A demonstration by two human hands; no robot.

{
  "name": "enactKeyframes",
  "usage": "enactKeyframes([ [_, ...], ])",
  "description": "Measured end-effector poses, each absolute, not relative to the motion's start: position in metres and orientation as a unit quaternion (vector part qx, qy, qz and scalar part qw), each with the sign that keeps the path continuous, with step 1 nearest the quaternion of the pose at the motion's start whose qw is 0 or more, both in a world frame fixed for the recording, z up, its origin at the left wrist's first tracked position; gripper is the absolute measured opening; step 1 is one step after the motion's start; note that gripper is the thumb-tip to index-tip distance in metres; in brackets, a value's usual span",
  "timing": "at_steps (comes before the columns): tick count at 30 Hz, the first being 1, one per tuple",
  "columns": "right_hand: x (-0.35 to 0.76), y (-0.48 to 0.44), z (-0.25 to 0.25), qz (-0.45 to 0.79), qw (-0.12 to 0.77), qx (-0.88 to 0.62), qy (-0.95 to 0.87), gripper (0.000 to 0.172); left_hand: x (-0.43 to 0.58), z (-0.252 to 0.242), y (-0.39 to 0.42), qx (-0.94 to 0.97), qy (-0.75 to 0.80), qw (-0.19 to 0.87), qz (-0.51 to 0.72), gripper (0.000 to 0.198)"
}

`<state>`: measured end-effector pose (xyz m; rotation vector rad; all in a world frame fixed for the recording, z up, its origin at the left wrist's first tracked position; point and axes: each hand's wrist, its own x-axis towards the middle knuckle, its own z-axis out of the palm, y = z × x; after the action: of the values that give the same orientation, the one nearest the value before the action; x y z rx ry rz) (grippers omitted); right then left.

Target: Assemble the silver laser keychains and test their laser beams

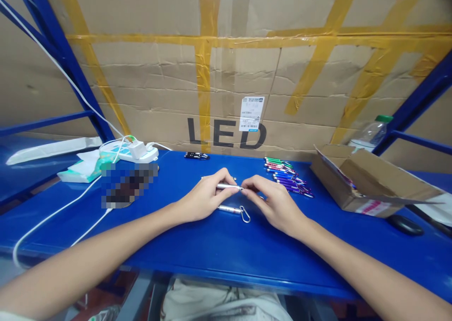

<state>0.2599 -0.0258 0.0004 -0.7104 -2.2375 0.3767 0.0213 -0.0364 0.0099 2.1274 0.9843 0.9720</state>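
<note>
A slim silver pen-shaped tube (226, 186) lies level between my hands, just above the blue table. My left hand (202, 196) is closed around its body with thumb and fingers. At the tube's right end, the thumb and fingertips of my right hand (277, 203) are pinched on the narrow tip. Just below, a second silver pen-shaped tube (229, 209) with small printing rests on the table, its left end partly behind my left hand. A metal carabiner clip (244, 214) is attached to its right end. Small metal bits behind my fingers are mostly hidden.
Several coloured pen-shaped tubes with clips (287, 177) lie right of centre; black ones (197, 156) lie at the back. An open cardboard box (353, 189), a black mouse-like object (405, 225) and a bottle (372, 132) stand right. Left are a power strip (139, 152), cables and tissues (81, 168).
</note>
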Motion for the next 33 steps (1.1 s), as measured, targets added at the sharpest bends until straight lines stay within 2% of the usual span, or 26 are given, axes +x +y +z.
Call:
enactKeyframes([
  [7, 0.270, -0.030, 0.010, -0.064, 0.285, -0.242, -0.925, 0.038, 0.028, 0.001, -0.030, 0.671, 0.335, 0.547, 0.373, 0.047],
  [9, 0.270, -0.032, 0.012, -0.075, 0.281, -0.239, -0.926, 0.040, 0.028, 0.002, -0.031, 0.674, 0.330, 0.550, 0.366, 0.047],
  [11, 0.269, -0.033, 0.012, -0.047, 0.301, -0.235, -0.923, 0.035, 0.026, 0.004, -0.033, 0.702, 0.341, 0.508, 0.364, 0.043],
  [16, 0.265, -0.031, 0.010, 0.143, 0.334, -0.254, -0.896, 0.021, 0.019, 0.011, -0.039, 0.821, 0.357, 0.294, 0.334, 0.028],
  [22, 0.262, -0.027, 0.014, 0.514, 0.312, -0.299, -0.741, 0.034, 0.016, 0.014, -0.041, 0.879, 0.307, 0.185, 0.315, 0.022],
  [25, 0.261, -0.024, 0.013, 0.644, 0.292, -0.288, -0.646, 0.037, 0.016, 0.016, -0.043, 0.904, 0.253, 0.127, 0.319, 0.022],
  [29, 0.261, -0.022, 0.010, 0.740, 0.279, -0.254, -0.557, 0.033, 0.014, 0.015, -0.045, 0.924, 0.214, 0.047, 0.315, 0.026],
  [33, 0.262, -0.023, 0.009, 0.761, 0.254, -0.228, -0.551, 0.034, 0.013, 0.006, -0.046, 0.919, 0.245, -0.002, 0.309, 0.018],
])
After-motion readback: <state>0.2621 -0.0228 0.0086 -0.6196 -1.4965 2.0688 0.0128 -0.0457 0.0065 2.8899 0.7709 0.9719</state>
